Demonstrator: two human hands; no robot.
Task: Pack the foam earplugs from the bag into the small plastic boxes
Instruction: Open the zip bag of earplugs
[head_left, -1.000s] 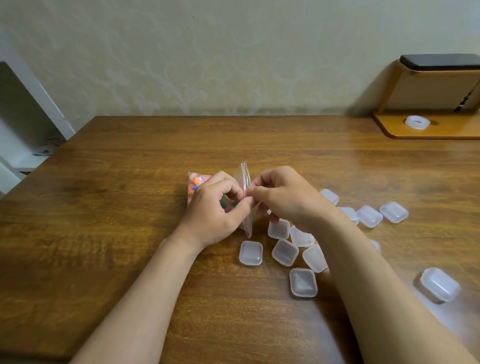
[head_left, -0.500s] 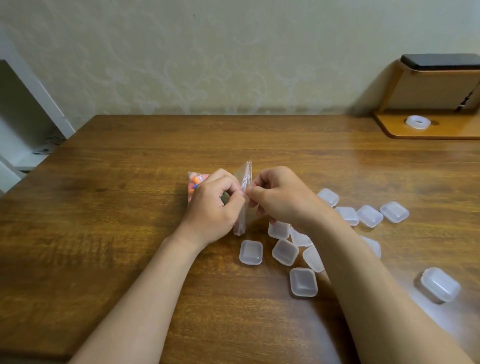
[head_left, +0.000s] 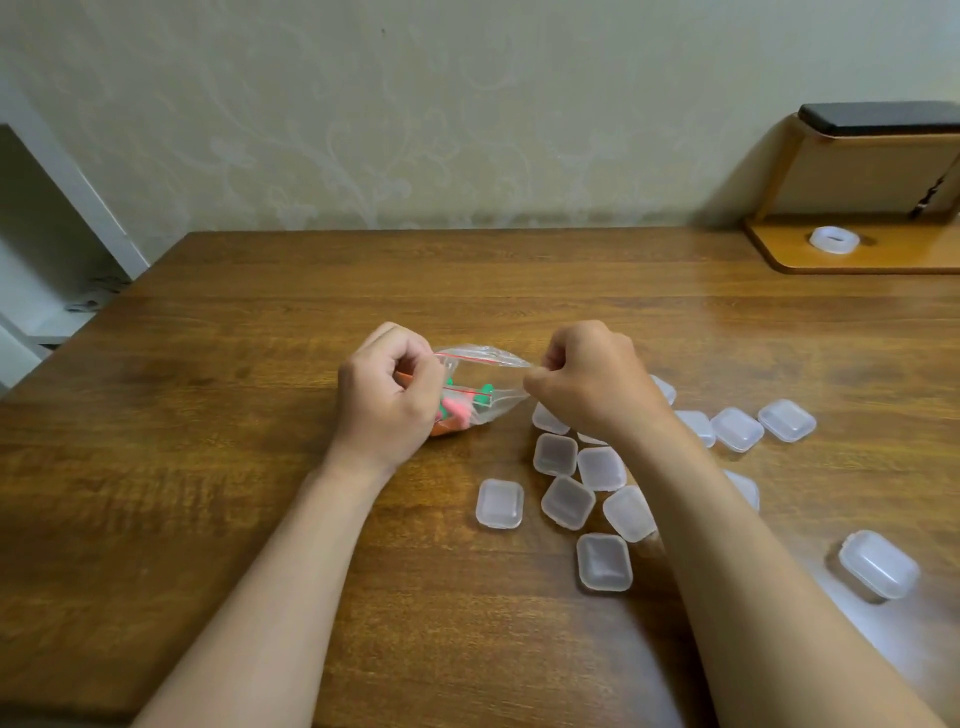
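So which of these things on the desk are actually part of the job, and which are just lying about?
Part of the job:
- zip bag, pulled open by the left hand and right hand
- coloured earplugs inside it
- small clear boxes, all closed

Just lying about:
- white ring on the wooden stand
- dark slab on top

Table (head_left: 208, 467): carries everything below.
Zip bag (head_left: 480, 371): mid-table, between left hand (head_left: 387, 397) and right hand (head_left: 587, 379), each pinching one side of its mouth.
Foam earplugs (head_left: 462, 405): inside bag, toward left hand.
Small plastic boxes (head_left: 566, 501): cluster on table right of bag, partly under right forearm.
Lone box (head_left: 878, 564): apart, near right.
Wooden stand (head_left: 857, 249): far right corner, against wall; tape roll (head_left: 835, 240) on its base.
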